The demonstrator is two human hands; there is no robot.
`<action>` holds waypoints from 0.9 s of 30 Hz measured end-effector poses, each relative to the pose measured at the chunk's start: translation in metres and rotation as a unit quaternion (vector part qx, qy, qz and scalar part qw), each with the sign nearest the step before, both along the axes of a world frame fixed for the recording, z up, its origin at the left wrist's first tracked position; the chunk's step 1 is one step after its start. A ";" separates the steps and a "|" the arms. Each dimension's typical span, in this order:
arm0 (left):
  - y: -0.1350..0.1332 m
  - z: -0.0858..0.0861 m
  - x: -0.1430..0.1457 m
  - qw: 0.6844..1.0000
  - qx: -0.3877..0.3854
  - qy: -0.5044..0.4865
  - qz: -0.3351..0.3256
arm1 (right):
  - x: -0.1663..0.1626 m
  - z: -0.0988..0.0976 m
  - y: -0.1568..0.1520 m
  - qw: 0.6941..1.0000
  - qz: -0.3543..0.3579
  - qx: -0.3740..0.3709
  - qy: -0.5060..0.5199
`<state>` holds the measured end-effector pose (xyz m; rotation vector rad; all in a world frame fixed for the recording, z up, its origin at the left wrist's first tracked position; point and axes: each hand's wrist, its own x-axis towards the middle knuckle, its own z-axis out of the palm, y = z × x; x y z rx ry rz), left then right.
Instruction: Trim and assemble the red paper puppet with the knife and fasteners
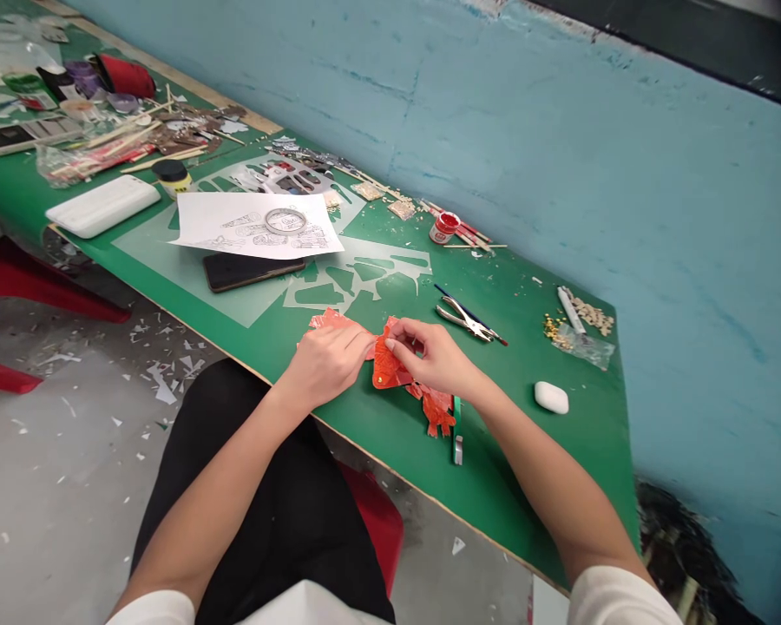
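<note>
Both hands meet over an orange-red painted cut-out point(388, 368) lying on the green table point(547, 486) near its front edge. My left hand point(329, 360) rests on the cut-out's left part, fingers curled and pinching its edge. My right hand point(433, 354) pinches the upper middle of the same piece with fingertips pressed together. More of the red cut-out point(437, 411) sticks out below the right wrist, next to a green-handled tool point(456, 430).
Metal pliers point(463, 319) and a thin brush lie just beyond the hands. A white earbud case point(551, 397) sits to the right, a red paint pot point(443, 226) farther back. A dark phone point(244, 270), a printed sheet with a tape roll point(285, 221), and craft clutter fill the left.
</note>
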<state>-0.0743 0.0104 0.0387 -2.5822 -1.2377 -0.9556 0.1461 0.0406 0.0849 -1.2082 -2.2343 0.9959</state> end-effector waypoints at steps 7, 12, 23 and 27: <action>-0.001 -0.003 0.004 1.000 -0.001 0.006 -0.008 | 0.003 -0.001 0.001 1.000 0.000 -0.003 0.004; 0.000 -0.003 0.002 1.000 0.002 0.005 -0.005 | 0.002 0.000 0.001 1.000 0.000 -0.006 0.004; 0.000 -0.005 0.003 1.000 0.004 0.006 -0.006 | 0.002 0.000 0.001 1.000 -0.001 -0.004 -0.002; -0.001 -0.004 0.002 1.000 -0.007 0.006 -0.005 | 0.002 0.001 0.001 1.000 -0.002 -0.003 -0.002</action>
